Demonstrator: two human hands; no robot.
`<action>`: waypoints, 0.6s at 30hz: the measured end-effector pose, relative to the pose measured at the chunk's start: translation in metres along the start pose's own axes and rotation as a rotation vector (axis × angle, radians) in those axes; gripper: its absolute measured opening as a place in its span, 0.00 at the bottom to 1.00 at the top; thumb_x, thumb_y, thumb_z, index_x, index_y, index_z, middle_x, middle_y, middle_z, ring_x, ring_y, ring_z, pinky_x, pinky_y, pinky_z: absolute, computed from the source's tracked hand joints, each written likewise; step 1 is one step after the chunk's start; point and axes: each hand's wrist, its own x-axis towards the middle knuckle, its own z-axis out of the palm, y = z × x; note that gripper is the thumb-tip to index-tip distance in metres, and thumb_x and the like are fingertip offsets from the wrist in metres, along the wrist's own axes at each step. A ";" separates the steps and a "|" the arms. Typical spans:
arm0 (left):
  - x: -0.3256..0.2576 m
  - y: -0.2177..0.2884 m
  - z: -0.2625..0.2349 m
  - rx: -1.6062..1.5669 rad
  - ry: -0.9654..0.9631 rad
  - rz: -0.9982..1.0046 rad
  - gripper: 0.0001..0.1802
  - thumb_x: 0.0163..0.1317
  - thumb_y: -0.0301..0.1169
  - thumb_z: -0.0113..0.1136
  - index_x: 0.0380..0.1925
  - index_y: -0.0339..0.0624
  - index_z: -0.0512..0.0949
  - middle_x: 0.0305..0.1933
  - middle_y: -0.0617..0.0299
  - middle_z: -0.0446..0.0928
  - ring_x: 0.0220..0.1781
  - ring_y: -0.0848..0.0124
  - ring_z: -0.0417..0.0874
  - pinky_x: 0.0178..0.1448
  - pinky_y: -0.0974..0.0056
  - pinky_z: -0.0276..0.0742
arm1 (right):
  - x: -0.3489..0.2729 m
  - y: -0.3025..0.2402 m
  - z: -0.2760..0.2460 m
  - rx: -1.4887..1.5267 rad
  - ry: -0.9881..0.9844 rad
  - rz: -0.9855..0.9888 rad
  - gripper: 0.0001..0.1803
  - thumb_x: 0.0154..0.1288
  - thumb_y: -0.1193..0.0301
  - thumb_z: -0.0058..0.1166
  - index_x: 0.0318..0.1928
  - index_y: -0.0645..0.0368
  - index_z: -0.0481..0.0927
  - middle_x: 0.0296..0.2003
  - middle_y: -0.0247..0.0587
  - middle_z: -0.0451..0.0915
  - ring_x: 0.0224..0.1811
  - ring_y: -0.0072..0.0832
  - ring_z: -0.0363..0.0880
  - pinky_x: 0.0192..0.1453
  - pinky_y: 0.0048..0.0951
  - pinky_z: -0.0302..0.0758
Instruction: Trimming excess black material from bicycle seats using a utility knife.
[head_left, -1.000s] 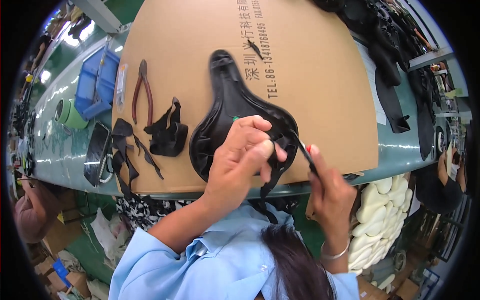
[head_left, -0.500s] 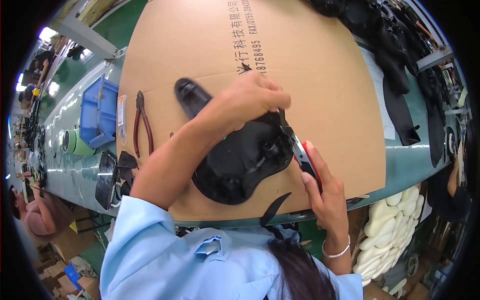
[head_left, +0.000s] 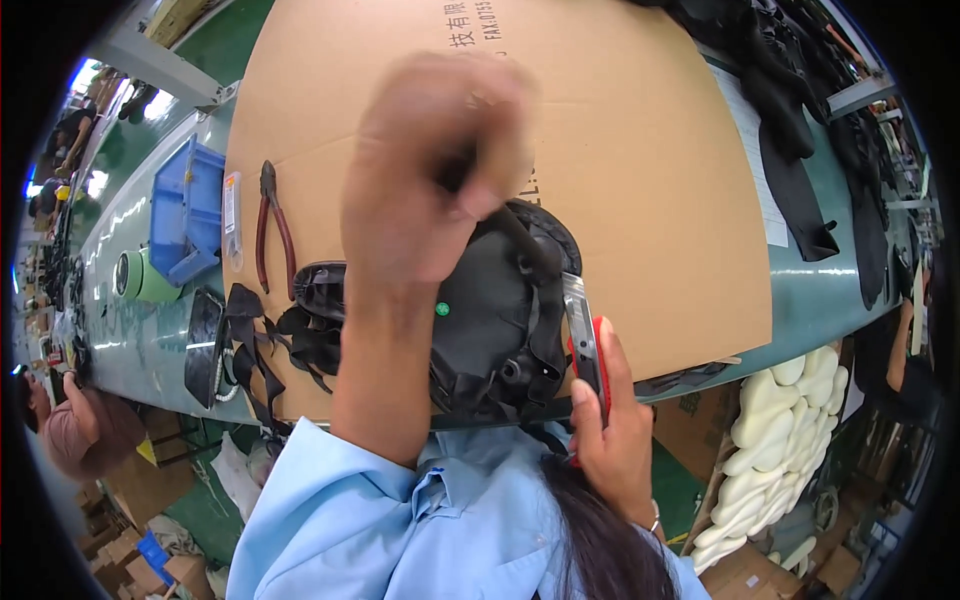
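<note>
Right hand (head_left: 615, 455): fingers closed round a red-and-black utility knife (head_left: 588, 355), thumb along the handle; blade (head_left: 575, 290) pointing away from the body, at the right rim of the saddle. Whether it touches is unclear. Left hand (head_left: 440, 150): raised above the saddle, fingers curled in, heavily blurred; cannot tell whether anything is gripped. Its forearm crosses over the saddle

Saddle (head_left: 480, 300): black, hollow side up, at the near edge of the cardboard sheet (head_left: 650, 220). Narrow nose to the left of the forearm, wide end to the right. Gathered black material round the rim; small green sticker (head_left: 443, 309) on the inner face

Left of saddle: black scraps (head_left: 250, 330) near the nose; pliers (head_left: 268, 190) with dark red handles lying on the cardboard, nose away from the body. Farther left: blue bin (head_left: 190, 215), pale green round object (head_left: 148, 278) beside it, dark flat object (head_left: 203, 345) with a beaded strand (head_left: 225, 378) next to it

Right side: black material (head_left: 785, 190) partly over white paper (head_left: 750, 150) on the green table (head_left: 825, 300); cream padded pieces (head_left: 780, 450) massed below table edge. Another person (head_left: 90, 425) at far left
</note>
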 end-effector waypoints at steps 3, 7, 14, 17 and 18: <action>-0.006 0.015 0.022 1.527 -0.213 -0.275 0.14 0.54 0.38 0.65 0.27 0.37 0.77 0.27 0.60 0.76 0.37 0.61 0.77 0.40 0.55 0.73 | 0.020 -0.002 -0.011 -0.207 0.001 -0.221 0.30 0.67 0.72 0.52 0.69 0.56 0.62 0.42 0.54 0.83 0.32 0.47 0.84 0.34 0.38 0.78; -0.025 0.005 -0.006 1.602 -0.457 -0.093 0.14 0.54 0.38 0.65 0.23 0.38 0.77 0.28 0.59 0.76 0.44 0.63 0.75 0.52 0.54 0.66 | 0.039 0.002 -0.014 -0.152 -0.024 -0.283 0.28 0.66 0.72 0.53 0.67 0.52 0.67 0.42 0.52 0.83 0.29 0.46 0.82 0.34 0.36 0.77; -0.020 -0.019 -0.021 0.378 -0.019 -0.443 0.16 0.60 0.36 0.63 0.18 0.39 0.74 0.26 0.64 0.73 0.34 0.69 0.73 0.43 0.66 0.66 | 0.033 -0.001 -0.020 0.054 -0.177 -0.002 0.27 0.66 0.72 0.53 0.66 0.53 0.68 0.41 0.54 0.82 0.25 0.41 0.79 0.34 0.30 0.75; -0.026 -0.020 -0.042 0.006 0.014 -0.341 0.17 0.63 0.36 0.60 0.18 0.41 0.73 0.29 0.64 0.74 0.35 0.74 0.75 0.39 0.73 0.66 | 0.025 -0.010 -0.044 -0.008 -0.307 -0.061 0.27 0.65 0.72 0.53 0.65 0.53 0.69 0.38 0.53 0.82 0.23 0.37 0.78 0.33 0.29 0.74; -0.027 -0.022 -0.046 -0.293 0.032 -0.314 0.17 0.64 0.35 0.59 0.18 0.41 0.73 0.29 0.64 0.74 0.34 0.74 0.75 0.39 0.74 0.67 | 0.021 -0.013 -0.054 -0.047 -0.350 -0.010 0.27 0.64 0.72 0.54 0.65 0.52 0.70 0.36 0.51 0.83 0.22 0.36 0.77 0.32 0.28 0.74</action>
